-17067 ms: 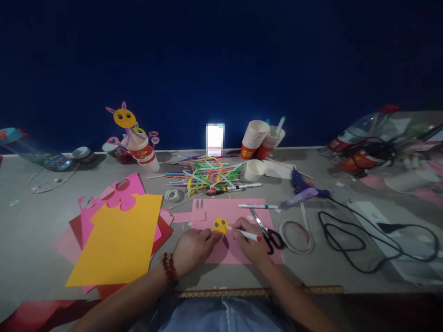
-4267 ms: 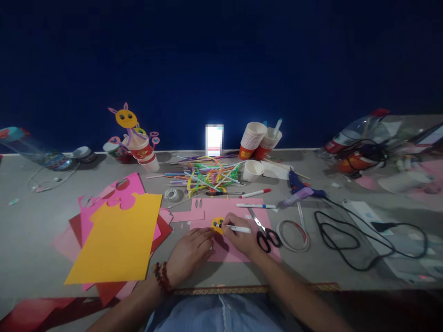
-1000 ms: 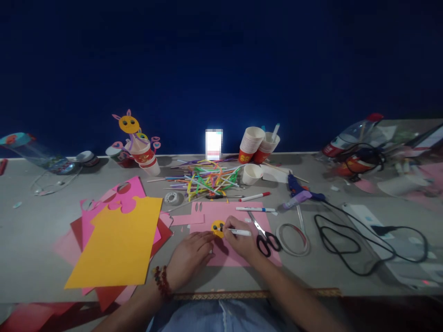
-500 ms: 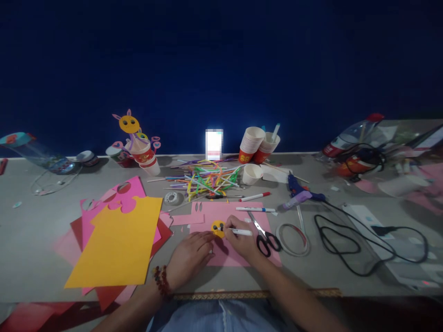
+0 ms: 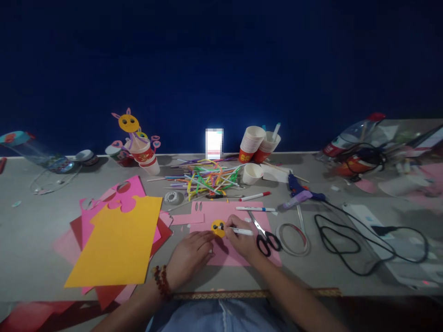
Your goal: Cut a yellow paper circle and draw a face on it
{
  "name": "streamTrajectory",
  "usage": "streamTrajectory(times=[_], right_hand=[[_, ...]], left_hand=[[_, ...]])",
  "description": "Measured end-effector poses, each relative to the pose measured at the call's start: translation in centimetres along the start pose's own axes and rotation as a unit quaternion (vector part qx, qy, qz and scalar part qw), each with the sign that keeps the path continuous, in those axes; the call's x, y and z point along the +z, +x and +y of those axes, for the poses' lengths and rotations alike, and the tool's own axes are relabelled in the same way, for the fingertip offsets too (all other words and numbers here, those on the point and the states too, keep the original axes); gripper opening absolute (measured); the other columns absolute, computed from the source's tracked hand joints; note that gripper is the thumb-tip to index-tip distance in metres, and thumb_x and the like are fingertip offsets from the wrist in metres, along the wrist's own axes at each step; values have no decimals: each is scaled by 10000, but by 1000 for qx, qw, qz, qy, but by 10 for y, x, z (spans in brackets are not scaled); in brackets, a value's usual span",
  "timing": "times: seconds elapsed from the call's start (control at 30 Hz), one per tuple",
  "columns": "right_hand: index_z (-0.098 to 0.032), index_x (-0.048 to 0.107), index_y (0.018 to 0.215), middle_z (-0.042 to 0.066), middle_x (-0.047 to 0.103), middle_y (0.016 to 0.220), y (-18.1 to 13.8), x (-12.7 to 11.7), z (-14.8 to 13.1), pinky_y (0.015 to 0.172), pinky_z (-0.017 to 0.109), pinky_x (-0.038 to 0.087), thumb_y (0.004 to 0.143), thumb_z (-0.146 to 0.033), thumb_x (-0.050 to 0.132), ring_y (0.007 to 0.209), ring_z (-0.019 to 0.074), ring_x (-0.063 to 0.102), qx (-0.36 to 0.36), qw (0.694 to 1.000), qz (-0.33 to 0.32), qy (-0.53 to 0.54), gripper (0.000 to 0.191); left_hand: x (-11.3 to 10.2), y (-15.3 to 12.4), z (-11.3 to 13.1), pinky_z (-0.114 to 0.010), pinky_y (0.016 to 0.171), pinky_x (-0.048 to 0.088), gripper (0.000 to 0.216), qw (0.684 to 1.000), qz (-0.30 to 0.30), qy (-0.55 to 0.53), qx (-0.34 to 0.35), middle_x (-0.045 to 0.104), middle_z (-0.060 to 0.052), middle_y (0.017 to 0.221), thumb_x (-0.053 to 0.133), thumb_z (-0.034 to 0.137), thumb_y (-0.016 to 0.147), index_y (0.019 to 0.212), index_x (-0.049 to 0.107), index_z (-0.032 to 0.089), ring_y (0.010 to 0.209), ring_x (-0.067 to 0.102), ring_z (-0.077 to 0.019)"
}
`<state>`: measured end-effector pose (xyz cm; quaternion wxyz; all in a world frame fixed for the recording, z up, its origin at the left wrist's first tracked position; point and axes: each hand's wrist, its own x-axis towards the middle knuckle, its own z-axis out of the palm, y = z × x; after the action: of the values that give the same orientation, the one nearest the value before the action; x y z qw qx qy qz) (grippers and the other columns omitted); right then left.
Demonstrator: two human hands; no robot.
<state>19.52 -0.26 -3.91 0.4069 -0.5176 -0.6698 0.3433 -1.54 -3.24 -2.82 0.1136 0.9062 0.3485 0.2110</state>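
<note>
A small yellow paper disc (image 5: 217, 227) with dark marks lies on a pink sheet (image 5: 231, 211) in front of me. My right hand (image 5: 242, 242) pinches a white marker pen (image 5: 240, 230), its tip on the disc. My left hand (image 5: 189, 256), a bead bracelet on its wrist, rests on the pink sheet with curled fingers, fingertips pressing at the disc's lower left edge.
Black-handled scissors (image 5: 265, 240) lie just right of my right hand, beside a tape ring (image 5: 292, 233). Two more pens (image 5: 255, 209), a glue gun (image 5: 301, 193) with black cable, coloured straws (image 5: 207, 177), paper cups (image 5: 254, 143) and stacked yellow, pink and red sheets (image 5: 117, 240) surround them.
Almost nothing differs over the last second: the pen tip stays on the disc with tiny shifts. Compared with 17 s ago the disc carries more dark marks.
</note>
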Motion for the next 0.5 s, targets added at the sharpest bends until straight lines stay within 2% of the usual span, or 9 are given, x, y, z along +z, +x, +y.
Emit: streamTrajectory(times=[0.5], right_hand=[[-228, 485, 676, -49, 505, 580, 0, 0, -2, 525, 241, 342, 827, -203, 474, 529, 128, 463, -1, 1000, 0, 3, 153]], left_hand=[[-2, 2, 0, -380, 948, 532, 105, 1000, 1, -5, 5, 720, -75, 1197, 531, 204, 970, 958, 633, 188, 1146, 655, -224]])
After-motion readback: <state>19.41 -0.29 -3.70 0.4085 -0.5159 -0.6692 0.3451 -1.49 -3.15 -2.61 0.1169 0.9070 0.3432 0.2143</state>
